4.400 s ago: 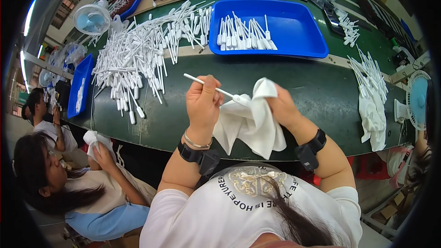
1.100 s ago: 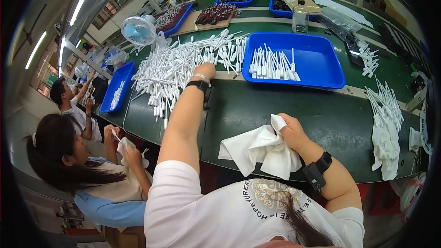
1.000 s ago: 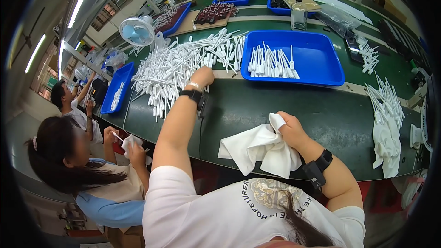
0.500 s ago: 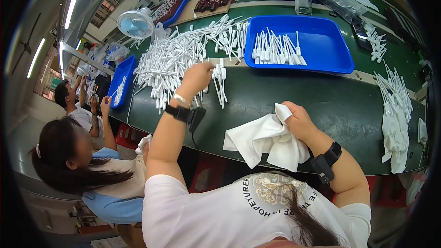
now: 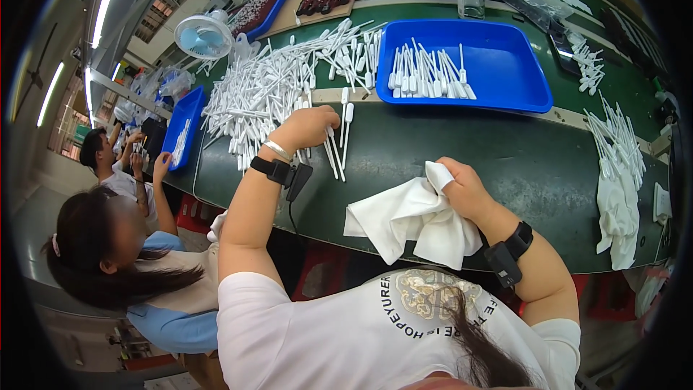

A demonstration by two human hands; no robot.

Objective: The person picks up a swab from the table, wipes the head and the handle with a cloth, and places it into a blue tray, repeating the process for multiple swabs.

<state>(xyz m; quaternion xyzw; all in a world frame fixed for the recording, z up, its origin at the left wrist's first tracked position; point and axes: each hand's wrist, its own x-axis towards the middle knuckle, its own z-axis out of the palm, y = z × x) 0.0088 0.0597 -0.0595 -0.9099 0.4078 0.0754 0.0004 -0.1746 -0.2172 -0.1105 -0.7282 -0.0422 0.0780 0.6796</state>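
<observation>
My left hand (image 5: 309,128) is at the right edge of a large heap of thin white plastic sticks (image 5: 253,94), each thicker at one end. Its fingers are pinched together at the top of a white stick (image 5: 333,157) that points down toward me. Just to the right, another pair of sticks (image 5: 346,124) lies apart from the heap. In my right hand (image 5: 465,189) is a bunched white cloth (image 5: 404,220), gripped at its upper corner and hanging over the table's near edge. My left fingertips are partly hidden.
A blue tray (image 5: 505,65) with several sticks stands beyond my hands. At the far right, more sticks (image 5: 613,144) rest on a white cloth (image 5: 617,217). Behind are a glass bottle (image 5: 471,0) and a small fan (image 5: 203,36). A co-worker (image 5: 108,267) sits at my left.
My left hand has come slightly nearer to me, and the stick at its fingertips now slants down from it. The right hand keeps its grip on the cloth. The whole view has shifted a little.
</observation>
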